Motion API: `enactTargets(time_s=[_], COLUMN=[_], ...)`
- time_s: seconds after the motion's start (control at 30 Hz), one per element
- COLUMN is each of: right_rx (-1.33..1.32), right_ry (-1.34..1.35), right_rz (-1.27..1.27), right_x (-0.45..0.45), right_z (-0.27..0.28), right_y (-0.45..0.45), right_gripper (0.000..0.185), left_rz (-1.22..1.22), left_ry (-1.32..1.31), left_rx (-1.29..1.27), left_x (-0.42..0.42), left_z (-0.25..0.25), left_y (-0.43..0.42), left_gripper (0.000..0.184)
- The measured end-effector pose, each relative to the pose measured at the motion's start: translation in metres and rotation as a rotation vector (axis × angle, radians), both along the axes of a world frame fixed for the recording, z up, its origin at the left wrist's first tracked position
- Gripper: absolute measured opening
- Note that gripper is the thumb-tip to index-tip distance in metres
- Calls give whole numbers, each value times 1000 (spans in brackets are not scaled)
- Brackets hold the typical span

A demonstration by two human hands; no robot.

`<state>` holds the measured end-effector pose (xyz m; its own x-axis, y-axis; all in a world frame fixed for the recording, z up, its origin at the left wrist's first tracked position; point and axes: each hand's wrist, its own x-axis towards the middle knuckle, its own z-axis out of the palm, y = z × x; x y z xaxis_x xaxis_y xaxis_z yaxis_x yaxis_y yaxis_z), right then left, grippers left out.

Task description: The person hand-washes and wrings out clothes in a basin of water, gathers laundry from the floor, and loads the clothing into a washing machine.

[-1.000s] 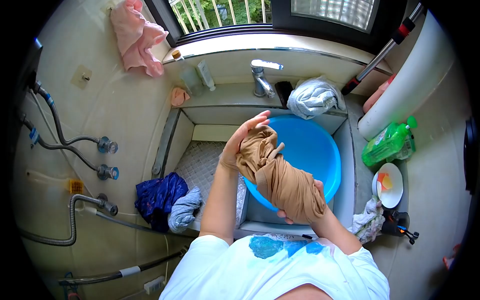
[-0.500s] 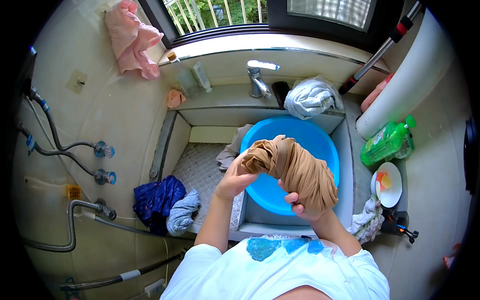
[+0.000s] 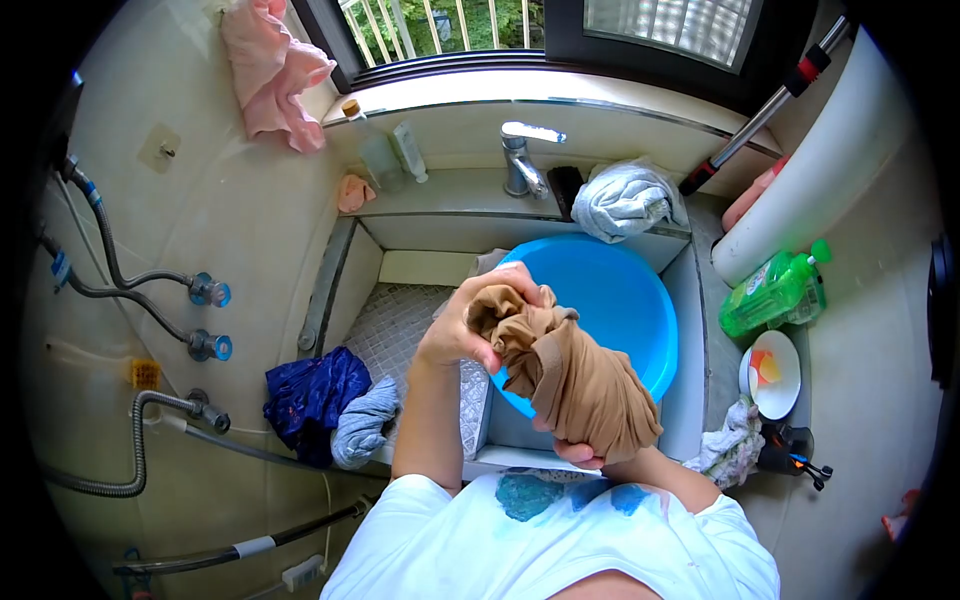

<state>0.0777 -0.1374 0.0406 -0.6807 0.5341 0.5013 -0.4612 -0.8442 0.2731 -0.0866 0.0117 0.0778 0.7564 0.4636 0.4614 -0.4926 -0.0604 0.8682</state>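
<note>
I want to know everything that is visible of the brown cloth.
The brown cloth is soft-looking fabric, bunched into a thick, creased bundle. It slants over the near side of the blue basin, the left hand around its hollow upper end, the right hand under its lower end. Whether it is wet, I cannot tell.

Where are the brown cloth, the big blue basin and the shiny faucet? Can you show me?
Brown cloth (image 3: 590, 390): head view, on its bunched middle folds.
Blue basin (image 3: 622, 305): head view, on its bare inside.
Faucet (image 3: 517, 168): head view, on its upright metal body.
</note>
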Motion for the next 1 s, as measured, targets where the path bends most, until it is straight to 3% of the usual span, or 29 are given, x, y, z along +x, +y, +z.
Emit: enactTargets(time_s=[0.07,0.13,0.27,0.3,0.33,0.4,0.43,0.5,0.53,0.6,0.73,0.8,0.87,1.0], right_rx=[7,16,-39,-40,-44,20,16,44,42,4,211,434,438,444], right_ry=[10,22,-143,-183,-181,-394,-392,-548,-544,-998,-1123,-1300,-1336,-1443], right_rz=[8,14,-116,-130,-132,-250,-250,-417,-419,-580,-517,-602,-605,-642], right_x=[-3,-3,7,10,12,17,17,16,17,19,31,28,28,27], right_z=[-6,-7,6,10,14,21,23,28,33,42,47,55,60,52], right_y=[0,0,-1,0,0,-2,-5,-12,-14,-17,-5,-2,2,5], right_gripper=[83,83,81,80,80,83,83,92,92,93,88,81,77,66], left_rz=[-36,6,-206,-255,-209,-147,-147,36,34,85,158,173,203,286], left_ry=[-5,-190,-330,-411,-395,-377,-374,-277,-273,-183,-68,-54,130,304], left_rx=[-39,-68,-340,-236,-234,-231,-234,-386,-387,-479,-374,-351,-154,-72], left_x=[3,17,22,28,27,26,25,23,23,24,26,30,32,42], left_z=[-12,-15,-9,-14,-17,-14,-10,1,3,7,20,29,38,34], left_y=[1,-3,-33,-30,-34,-37,-42,-51,-53,-56,-57,-53,-45,-39], left_gripper=[75,72,83,84,81,59,59,33,33,20,19,18,17,18])
